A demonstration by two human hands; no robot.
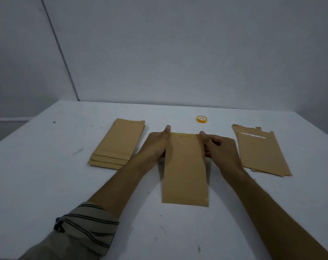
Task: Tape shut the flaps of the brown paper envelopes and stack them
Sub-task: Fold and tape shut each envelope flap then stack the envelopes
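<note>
**At table centre: envelope held by both hands**

At the middle of the white table (pixel 46 166) lay one brown envelope (pixel 185 171), long axis running away from the person, near end flat on the top. A glossy tape strip (pixel 185 135) ran along its far edge. The L hand (pixel 157 145) gripped the far-left edge, thumb laid straight along the top and pointing away; the fingers went under the paper and were mostly hidden. The R hand (pixel 219 147) gripped the far-right edge, thumb on top at the corner, fingers curled in at the side. Both hands were clamped on the envelope and covered its upper side edges.

Other items:
- L pile (pixel 118 143): several envelopes, fanned so near ends stepped out, just beside the L wrist, apart from the envelope.
- R pile (pixel 262 152): envelopes overlapping, skewed, w/ white strips showing at far ends; near the R hand, not touching it.
- Yellow tape roll (pixel 202 119): on the table beyond the envelope's far edge, betw. the piles, apart from everything.
- Striped sleeve (pixel 86 228), rolled up on the L forearm.
- Grey wall (pixel 178 53) behind the table.
</note>
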